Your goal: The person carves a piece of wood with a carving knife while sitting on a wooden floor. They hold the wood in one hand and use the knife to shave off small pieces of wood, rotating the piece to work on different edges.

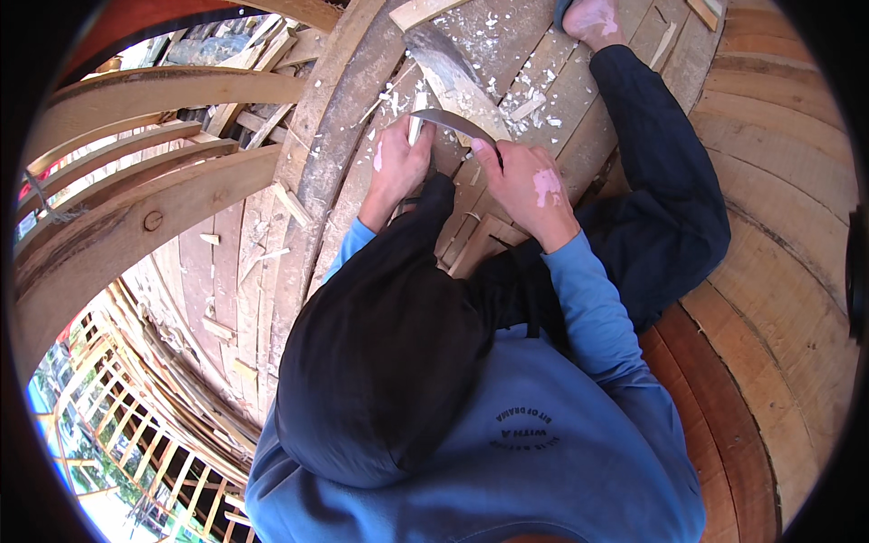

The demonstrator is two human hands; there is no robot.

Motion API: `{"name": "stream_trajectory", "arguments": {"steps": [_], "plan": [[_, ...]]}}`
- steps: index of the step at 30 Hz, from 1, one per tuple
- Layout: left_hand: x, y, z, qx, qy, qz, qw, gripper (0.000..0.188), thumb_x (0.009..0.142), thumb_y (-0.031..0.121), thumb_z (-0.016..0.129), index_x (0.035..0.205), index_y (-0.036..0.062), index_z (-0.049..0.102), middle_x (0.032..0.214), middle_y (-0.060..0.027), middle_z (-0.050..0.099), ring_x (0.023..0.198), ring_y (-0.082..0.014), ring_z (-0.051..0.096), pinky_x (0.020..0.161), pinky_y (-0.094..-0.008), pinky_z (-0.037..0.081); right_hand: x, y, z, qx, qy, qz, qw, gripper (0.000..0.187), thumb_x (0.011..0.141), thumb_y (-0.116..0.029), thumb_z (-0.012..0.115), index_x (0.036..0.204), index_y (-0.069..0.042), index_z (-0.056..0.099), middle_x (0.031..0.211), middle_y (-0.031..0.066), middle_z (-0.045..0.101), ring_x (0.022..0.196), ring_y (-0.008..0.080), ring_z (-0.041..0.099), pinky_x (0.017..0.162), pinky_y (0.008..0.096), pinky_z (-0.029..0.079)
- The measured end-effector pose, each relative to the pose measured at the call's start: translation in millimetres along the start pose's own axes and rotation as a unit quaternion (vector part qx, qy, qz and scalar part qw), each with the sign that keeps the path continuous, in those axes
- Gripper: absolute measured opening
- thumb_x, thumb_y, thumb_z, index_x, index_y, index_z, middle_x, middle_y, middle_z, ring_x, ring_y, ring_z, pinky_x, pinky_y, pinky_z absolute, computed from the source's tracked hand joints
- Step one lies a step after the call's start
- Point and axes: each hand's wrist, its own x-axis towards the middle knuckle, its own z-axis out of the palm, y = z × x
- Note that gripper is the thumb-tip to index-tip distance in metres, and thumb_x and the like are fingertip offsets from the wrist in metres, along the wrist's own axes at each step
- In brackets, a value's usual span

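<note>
Left hand [398,163] pinching pale, slim wood piece [416,127], right hand [534,188] gripping curved, grey-bladed knife [460,122]

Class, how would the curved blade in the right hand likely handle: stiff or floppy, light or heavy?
The curved blade is probably stiff: it looks metallic and forms a smooth arc beyond the right hand. It is likely fairly light for its length, being narrow.

Shavings [536,101] lie on planks [579,83] beyond the knife [463,124].
</note>
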Motion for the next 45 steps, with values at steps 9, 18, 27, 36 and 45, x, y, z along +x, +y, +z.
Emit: {"name": "stream_trajectory", "arguments": {"steps": [9, 18, 27, 36, 45], "plan": [[0.5, 4.8, 1.8, 0.108, 0.094, 0.108, 0.984, 0.022, 0.096, 0.015, 0.057, 0.097, -0.0077, 0.058, 0.079, -0.0316, 0.066, 0.079, -0.0485, 0.068, 0.074, -0.0541, 0.052, 0.1, -14.1, 22.0, -0.055, 0.043, 0.047, 0.996, 0.062, 0.107, -0.042, 0.046, 0.079, 0.007, 0.070, 0.079, 0.0322, 0.066, 0.080, 0.0511, 0.066, 0.079, 0.0584, 0.050], [-7.1, 0.3, 2.0, 0.165, 0.067, 0.083, 0.980, 0.020, 0.089, 0.011, 0.063, 0.094, -0.0070, 0.056, 0.073, -0.0325, 0.064, 0.071, -0.0494, 0.067, 0.066, -0.0533, 0.054, 8.7, -0.5, 36.5, -0.017, 0.044, 0.069, 0.997, 0.062, 0.107, -0.044, 0.044, 0.088, 0.007, 0.072, 0.085, 0.0338, 0.067, 0.087, 0.0528, 0.066, 0.086, 0.0577, 0.050], [-25.2, 20.2, 4.4, 0.160, 0.076, 0.116, 0.977, 0.017, 0.086, 0.009, 0.065, 0.090, -0.0053, 0.056, 0.069, -0.0317, 0.062, 0.071, -0.0493, 0.067, 0.065, -0.0535, 0.053, 53.6, -6.7, 5.2, 0.063, 0.057, 0.107, 0.991, 0.067, 0.105, -0.048, 0.044, 0.085, 0.009, 0.072, 0.089, 0.0336, 0.068, 0.090, 0.0537, 0.065, 0.089, 0.0556, 0.050], [-26.1, 12.8, -5.3, 0.177, 0.107, 0.111, 0.972, 0.018, 0.088, 0.011, 0.064, 0.089, -0.0053, 0.056, 0.070, -0.0316, 0.063, 0.067, -0.0493, 0.066, 0.063, -0.0540, 0.053, -1.4, -6.2, 5.9, 0.050, -0.033, 0.067, 0.996, 0.067, 0.103, -0.053, 0.049, 0.084, 0.007, 0.071, 0.081, 0.0327, 0.065, 0.085, 0.0508, 0.065, 0.080, 0.0547, 0.050], [-26.0, 15.3, -4.5, 0.204, 0.095, 0.101, 0.969, 0.019, 0.088, 0.012, 0.066, 0.090, -0.0042, 0.056, 0.068, -0.0302, 0.063, 0.066, -0.0481, 0.067, 0.063, -0.0539, 0.053, -9.2, -2.9, 17.8, 0.017, -0.008, 0.081, 0.997, 0.065, 0.102, -0.053, 0.051, 0.085, 0.005, 0.073, 0.083, 0.0318, 0.066, 0.086, 0.0514, 0.065, 0.080, 0.0550, 0.050]]}}
